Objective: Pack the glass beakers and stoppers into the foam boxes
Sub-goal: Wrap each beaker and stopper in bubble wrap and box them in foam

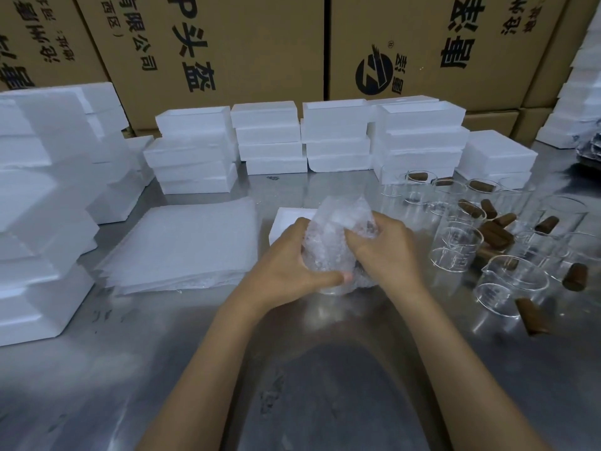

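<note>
A bundle of clear bubble wrap (pixel 338 232) sits at the table's middle, with a glass beaker's rim showing under its lower edge. My left hand (pixel 292 265) grips the bundle from the left, thumb pressed across its front. My right hand (pixel 387 249) grips it from the right, fingers curled into the wrap. Just behind the bundle lies a white foam box (pixel 286 222), mostly hidden. To the right stand several bare glass beakers (pixel 461 245) with brown stoppers (pixel 494 232) scattered among them, some inside beakers.
A stack of bubble-wrap sheets (pixel 182 242) lies left of the hands. Stacks of white foam boxes (pixel 270 141) line the back and the left side (pixel 42 203). Cardboard cartons (pixel 227 43) form a wall behind. The steel tabletop (pixel 227 369) stretches toward me.
</note>
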